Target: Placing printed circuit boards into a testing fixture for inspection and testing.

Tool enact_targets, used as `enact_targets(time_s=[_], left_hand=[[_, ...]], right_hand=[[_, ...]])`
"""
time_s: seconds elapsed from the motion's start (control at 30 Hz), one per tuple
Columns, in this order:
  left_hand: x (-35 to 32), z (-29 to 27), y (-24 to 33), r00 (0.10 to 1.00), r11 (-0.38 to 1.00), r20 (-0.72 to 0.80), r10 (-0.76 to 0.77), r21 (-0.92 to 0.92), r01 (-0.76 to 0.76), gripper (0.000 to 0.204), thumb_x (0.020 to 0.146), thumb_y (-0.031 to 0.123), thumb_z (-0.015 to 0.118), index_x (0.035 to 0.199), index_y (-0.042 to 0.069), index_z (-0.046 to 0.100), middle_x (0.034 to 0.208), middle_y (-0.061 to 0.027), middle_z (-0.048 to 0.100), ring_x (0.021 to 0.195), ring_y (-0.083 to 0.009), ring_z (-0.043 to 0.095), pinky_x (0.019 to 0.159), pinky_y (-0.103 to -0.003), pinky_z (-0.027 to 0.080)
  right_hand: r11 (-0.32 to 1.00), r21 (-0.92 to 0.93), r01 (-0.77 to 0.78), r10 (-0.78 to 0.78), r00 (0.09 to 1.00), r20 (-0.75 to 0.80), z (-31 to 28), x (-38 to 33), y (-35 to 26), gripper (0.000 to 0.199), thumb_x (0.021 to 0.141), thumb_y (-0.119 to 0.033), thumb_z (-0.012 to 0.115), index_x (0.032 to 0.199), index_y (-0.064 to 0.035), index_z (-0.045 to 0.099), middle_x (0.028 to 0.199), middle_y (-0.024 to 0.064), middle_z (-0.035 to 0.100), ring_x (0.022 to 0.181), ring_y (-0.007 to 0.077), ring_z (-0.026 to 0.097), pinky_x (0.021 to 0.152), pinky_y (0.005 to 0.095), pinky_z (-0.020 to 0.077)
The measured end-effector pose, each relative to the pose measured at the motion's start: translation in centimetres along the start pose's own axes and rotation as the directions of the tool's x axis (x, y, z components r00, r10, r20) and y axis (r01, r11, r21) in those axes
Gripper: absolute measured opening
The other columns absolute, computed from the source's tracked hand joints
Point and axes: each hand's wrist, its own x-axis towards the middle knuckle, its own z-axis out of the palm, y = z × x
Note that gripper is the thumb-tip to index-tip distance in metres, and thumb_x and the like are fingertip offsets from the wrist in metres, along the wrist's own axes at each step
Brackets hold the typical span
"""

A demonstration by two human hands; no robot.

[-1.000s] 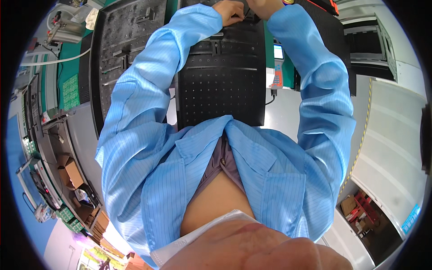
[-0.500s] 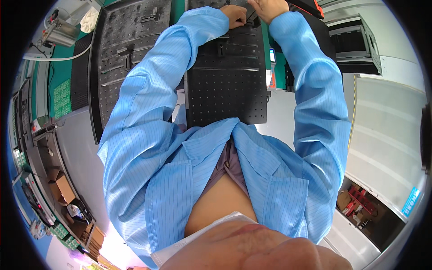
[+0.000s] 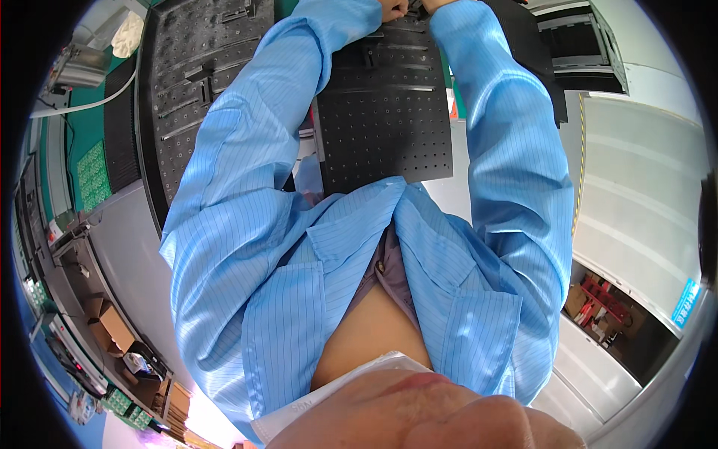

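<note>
A black perforated plate (image 3: pixel 385 127) with raised bars lies on the bench in front of me. Both my arms in blue striped sleeves reach over it to its far end. My left hand (image 3: pixel 393 9) sits curled at the plate's far edge, cut by the top of the picture. Only a sliver of my right hand (image 3: pixel 435 4) shows beside it, close to the left one. What the fingers touch is hidden at the picture's rim.
A second black fixture plate (image 3: pixel 183 82) with slots lies left of the first. Green circuit boards (image 3: pixel 91 176) rest on a green mat at far left. Cardboard boxes (image 3: pixel 105 322) stand on low shelves. A grey machine (image 3: pixel 636 202) is at right.
The view has tipped further down and closer, so both hands have slid up to the top rim and the plate looks larger. The hands stay together at its far edge.
</note>
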Motion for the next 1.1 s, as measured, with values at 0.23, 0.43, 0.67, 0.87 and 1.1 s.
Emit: enact_targets(time_s=[0.23,0.43,0.67,0.87,1.1], left_hand=[[-0.5,-0.1,-0.4,0.999,1.000,-0.037,-0.007,-0.004,0.007,0.010,0.063,0.015,0.066,0.067,0.006,0.063,0.072,-0.0055,0.058,0.062,-0.0255,0.054,0.060,-0.033,0.045],[1.1,-2.9,2.4,0.948,0.970,0.261,-0.183,0.204,0.131,0.014,0.069,0.005,0.069,0.083,0.008,0.068,0.087,-0.0013,0.064,0.070,-0.0203,0.060,0.067,-0.028,0.049],[0.6,-12.4,9.8,0.778,0.824,0.333,-0.533,0.414,0.387,0.020,0.076,0.002,0.064,0.095,0.008,0.066,0.105,-0.0044,0.061,0.091,-0.0223,0.060,0.089,-0.033,0.046],[-5.5,-23.8,26.3,0.916,0.897,0.022,-0.401,0.210,0.388,0.023,0.081,0.008,0.061,0.103,0.002,0.061,0.105,-0.0099,0.059,0.093,-0.0261,0.059,0.088,-0.035,0.046],[-28.2,-27.6,37.4,0.191,0.721,-0.801,-0.567,-0.371,0.585,0.017,0.083,0.002,0.058,0.099,-0.002,0.063,0.086,-0.0115,0.065,0.075,-0.0175,0.063,0.072,-0.025,0.052]], right_hand=[[0.999,0.027,-0.035,0.034,0.999,0.024,-0.8,-0.1,-0.8,0.045,0.087,-0.033,0.044,0.067,0.0006,0.065,0.069,0.0170,0.064,0.064,0.0353,0.058,0.070,0.0398,0.0471],[0.991,0.095,-0.091,0.077,0.988,0.137,-0.5,1.1,-0.4,0.043,0.086,-0.037,0.045,0.074,-0.0031,0.068,0.074,0.0154,0.066,0.078,0.0317,0.060,0.098,0.0512,0.0279],[0.702,0.695,0.157,-0.305,0.948,0.095,1.3,1.9,1.5,0.032,0.086,-0.033,0.055,0.071,-0.0060,0.064,0.062,0.0057,0.060,0.052,0.0209,0.052,0.053,0.0313,0.0419],[0.234,0.970,-0.068,-0.018,0.997,0.074,-3.1,1.4,3.5,0.025,0.087,-0.023,0.055,0.097,-0.0042,0.067,0.081,0.0041,0.065,0.069,0.0135,0.059,0.065,0.0224,0.0462],[-0.719,0.381,-0.581,-0.519,0.814,0.261,-7.3,-3.1,4.3,0.036,0.098,-0.029,0.036,0.066,-0.0124,0.037,0.058,-0.0015,0.033,0.043,0.0057,0.024,0.037,0.0180,0.0196]])
